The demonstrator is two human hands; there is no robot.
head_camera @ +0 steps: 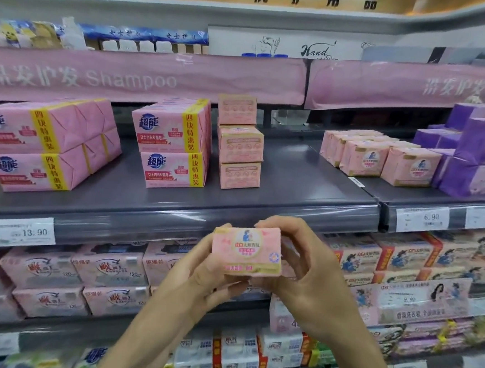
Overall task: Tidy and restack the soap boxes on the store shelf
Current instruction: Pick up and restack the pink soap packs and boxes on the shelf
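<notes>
I hold one small pink soap box (247,249) in front of the grey shelf's front edge (174,219), label facing me. My left hand (199,270) grips its left side and bottom, and my right hand (296,263) curls round its right side and top. On the shelf behind stands a stack of three pink soap boxes (240,144) showing their backs. To the right lies a group of several matching pink boxes (377,156) in rows.
Large pink four-bar packs sit at the left (47,142) and centre-left (172,143) of the shelf. Purple packs (481,156) are piled at the far right. A pink banner (145,74) hangs above. Lower shelves (82,281) are packed with soap.
</notes>
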